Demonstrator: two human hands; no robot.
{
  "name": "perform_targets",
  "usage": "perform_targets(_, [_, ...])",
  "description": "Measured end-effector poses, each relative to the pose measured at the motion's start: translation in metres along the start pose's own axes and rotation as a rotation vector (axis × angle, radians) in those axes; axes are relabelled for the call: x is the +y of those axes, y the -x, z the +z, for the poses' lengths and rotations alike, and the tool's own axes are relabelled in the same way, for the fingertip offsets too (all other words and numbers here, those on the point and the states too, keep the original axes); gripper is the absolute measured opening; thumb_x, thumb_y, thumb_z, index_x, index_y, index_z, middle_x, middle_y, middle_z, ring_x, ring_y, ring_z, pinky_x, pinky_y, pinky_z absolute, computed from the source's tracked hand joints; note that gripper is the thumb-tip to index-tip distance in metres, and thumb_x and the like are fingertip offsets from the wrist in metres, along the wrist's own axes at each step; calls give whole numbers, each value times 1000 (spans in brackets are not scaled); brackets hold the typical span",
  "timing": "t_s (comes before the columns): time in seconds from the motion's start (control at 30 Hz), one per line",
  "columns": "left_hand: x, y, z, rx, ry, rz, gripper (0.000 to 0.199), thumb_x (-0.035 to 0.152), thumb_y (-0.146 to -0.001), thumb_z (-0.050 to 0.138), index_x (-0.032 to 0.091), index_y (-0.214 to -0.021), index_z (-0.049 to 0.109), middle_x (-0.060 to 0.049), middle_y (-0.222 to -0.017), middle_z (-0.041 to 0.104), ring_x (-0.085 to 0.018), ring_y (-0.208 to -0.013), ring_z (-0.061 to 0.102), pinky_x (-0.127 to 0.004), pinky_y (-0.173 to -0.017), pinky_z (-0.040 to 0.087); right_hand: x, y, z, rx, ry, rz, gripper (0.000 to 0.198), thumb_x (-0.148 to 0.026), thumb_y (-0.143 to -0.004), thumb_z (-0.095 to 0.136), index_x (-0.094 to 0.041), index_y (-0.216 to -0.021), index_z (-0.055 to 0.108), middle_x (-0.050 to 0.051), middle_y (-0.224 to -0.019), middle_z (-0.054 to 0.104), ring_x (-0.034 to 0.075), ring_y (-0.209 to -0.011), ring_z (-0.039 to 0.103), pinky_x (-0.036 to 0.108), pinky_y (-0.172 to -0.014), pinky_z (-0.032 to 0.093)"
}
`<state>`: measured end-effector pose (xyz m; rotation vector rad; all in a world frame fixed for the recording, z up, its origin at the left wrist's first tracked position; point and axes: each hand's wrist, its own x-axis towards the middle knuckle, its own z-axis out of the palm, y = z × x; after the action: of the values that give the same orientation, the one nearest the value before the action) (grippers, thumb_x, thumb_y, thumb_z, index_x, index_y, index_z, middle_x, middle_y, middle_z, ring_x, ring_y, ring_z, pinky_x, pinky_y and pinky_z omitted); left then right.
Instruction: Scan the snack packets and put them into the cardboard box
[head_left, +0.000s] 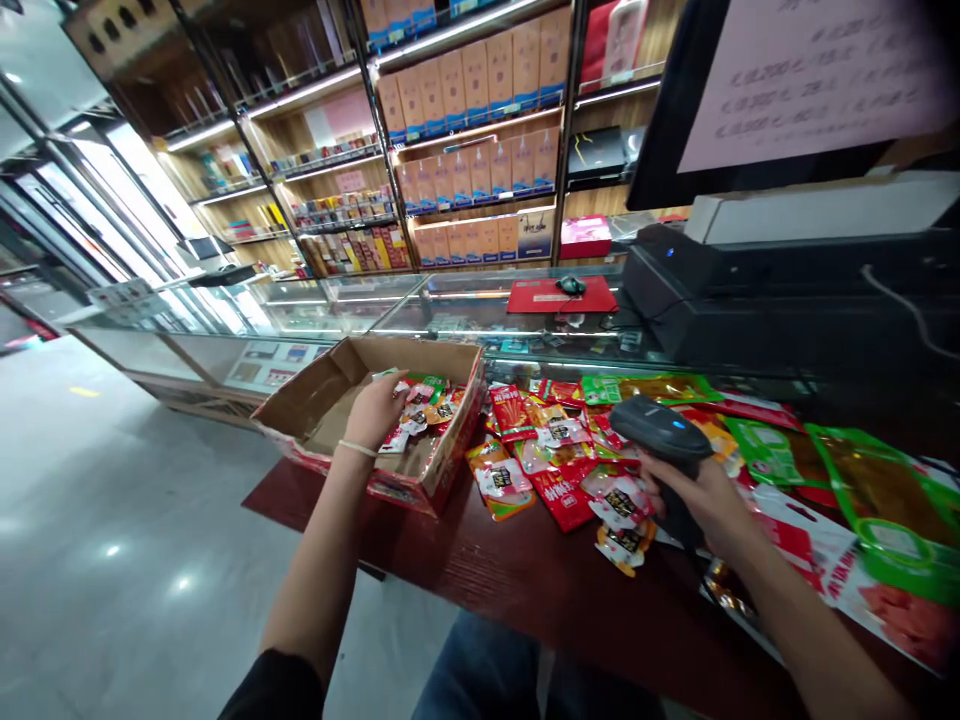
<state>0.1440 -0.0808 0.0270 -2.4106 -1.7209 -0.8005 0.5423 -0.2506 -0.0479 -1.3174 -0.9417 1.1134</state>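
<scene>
In my right hand [709, 500] is a black barcode scanner [660, 430] with a blue light on top, its head pointing left above the snack packets. My left hand [379, 408] reaches over the open cardboard box [319, 400]. Its fingers are bent at the small packets [431, 412] inside, and whatever they hold, if anything, is hidden. Between the box and the scanner lies a heap of red, orange and white snack packets [559, 432]. A small orange and white packet [626, 545] rests at the front of this heap, below the scanner.
Larger green-edged packets [885, 490] cover the right of the brown counter [480, 570]. Behind stand a glass display case [397, 305], a red mat [532, 296] with a mouse [571, 286], and a monitor [660, 150] above a black machine [720, 300]. Boxed goods fill the back shelves.
</scene>
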Motion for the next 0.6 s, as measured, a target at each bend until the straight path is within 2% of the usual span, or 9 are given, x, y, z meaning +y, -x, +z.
perform_targets(0.1, [3, 3, 4, -26, 7, -13, 31, 23, -92, 53, 17, -117, 70, -12, -118, 73, -28, -108, 68, -39, -95, 52, -2, 1, 2, -23, 8, -5, 44, -55, -69, 83, -19, -69, 58, -3, -54, 53, 10, -41, 49, 22, -39, 42])
perform_targets(0.23, [11, 4, 1, 22, 23, 27, 29, 25, -92, 51, 19, -112, 72, -11, -112, 75, -27, -102, 70, -37, -90, 53, -3, 1, 3, -26, -4, -5, 45, -55, -70, 82, -18, -66, 57, -3, -54, 53, 10, -41, 49, 22, -39, 43])
perform_targets(0.37, [27, 2, -8, 111, 2, 121, 32, 25, -93, 49, 18, -116, 69, -13, -112, 74, -27, -103, 69, -38, -90, 53, -4, 1, 3, 10, -26, -29, 45, -54, -68, 84, -19, -67, 57, -3, -53, 53, 9, -39, 48, 22, -38, 42])
perform_targets(0.5, [68, 3, -18, 133, 31, 248, 33, 28, -95, 48, 18, -120, 67, -12, -114, 73, -27, -105, 68, -39, -91, 52, -6, 1, 0, 42, -22, -39, 44, -55, -69, 83, -19, -67, 57, -4, -51, 52, 10, -37, 48, 22, -37, 40])
perform_targets(0.6, [111, 7, -14, 102, 108, 345, 32, 27, -96, 48, 19, -121, 65, -10, -117, 71, -25, -107, 66, -38, -94, 51, -5, -2, -5, 57, -8, -72, 45, -54, -71, 81, -19, -62, 55, -3, -51, 52, 10, -37, 48, 23, -37, 40])
